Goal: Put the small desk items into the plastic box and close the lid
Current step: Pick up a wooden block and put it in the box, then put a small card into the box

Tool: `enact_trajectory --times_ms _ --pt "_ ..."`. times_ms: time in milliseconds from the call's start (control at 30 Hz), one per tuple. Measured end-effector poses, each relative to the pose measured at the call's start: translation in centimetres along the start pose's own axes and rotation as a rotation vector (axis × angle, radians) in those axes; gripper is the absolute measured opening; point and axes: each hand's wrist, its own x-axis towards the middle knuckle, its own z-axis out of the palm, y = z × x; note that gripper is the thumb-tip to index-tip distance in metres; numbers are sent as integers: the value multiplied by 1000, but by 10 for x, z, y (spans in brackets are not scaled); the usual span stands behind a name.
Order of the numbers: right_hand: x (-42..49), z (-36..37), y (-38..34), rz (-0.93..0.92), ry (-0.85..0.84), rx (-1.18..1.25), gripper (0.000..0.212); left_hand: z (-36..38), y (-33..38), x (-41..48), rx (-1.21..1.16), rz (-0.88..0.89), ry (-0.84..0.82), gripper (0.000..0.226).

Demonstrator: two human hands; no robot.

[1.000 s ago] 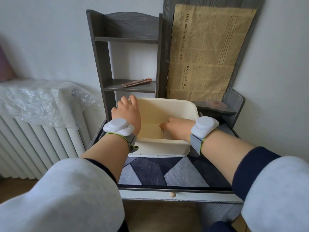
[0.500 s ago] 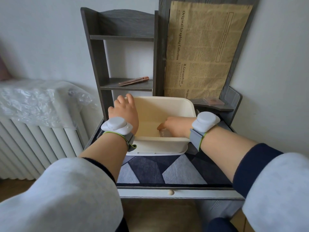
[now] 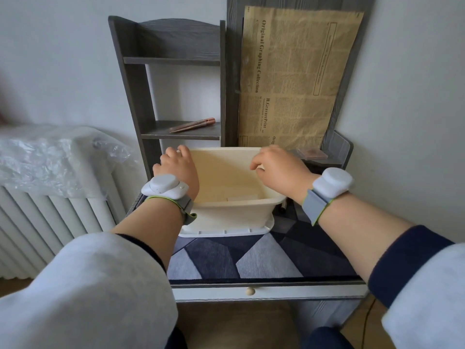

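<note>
A cream plastic box [image 3: 231, 212] stands open on the desk, resting on its white lid [image 3: 226, 232]. My left hand [image 3: 180, 170] grips the box's left rim, fingers curled over the far corner. My right hand [image 3: 279, 170] closes over the right rim, thumb on the inside. A pale flat item [image 3: 241, 197] lies on the box floor. A rose-gold pen [image 3: 192, 125] rests on the lower shelf behind the box. A small copper-coloured flat item [image 3: 312, 153] sits on the ledge at the right.
A grey shelf unit [image 3: 130, 84] rises behind the box, with a brown newspaper sheet [image 3: 297, 79] leaning beside it. A patterned blue-grey mat [image 3: 251, 260] covers the desk front. A plastic-covered radiator [image 3: 50, 217] stands to the left. A drawer knob [image 3: 250, 290] sits below the desk edge.
My right hand came up out of the box's inside and moved onto its right rim. My left hand stayed on the left rim.
</note>
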Motion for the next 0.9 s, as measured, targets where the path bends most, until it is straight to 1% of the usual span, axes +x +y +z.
enact_trajectory --times_ms 100,267,400,500,567,633,733,800,900 --pt "-3 2 12 24 83 -26 30 -1 2 7 9 -17 -48 57" --pt "-4 7 26 85 45 73 29 -7 7 17 50 -9 -128 50" --pt "-1 9 28 111 40 120 26 -18 15 20 94 29 -123 47" --pt "1 10 31 137 34 187 26 -32 33 17 32 149 -91 46" --pt "2 9 33 133 39 212 27 -43 52 10 -64 252 -95 42" --pt "3 9 36 133 93 220 29 -50 73 1 -183 333 -118 41" --pt "2 9 50 211 184 195 32 -53 104 -8 -306 406 -185 42" --pt "2 12 66 291 171 178 33 -51 119 -8 -331 426 -231 44" --pt "5 17 89 397 92 136 35 -42 127 -6 -325 477 -264 48"
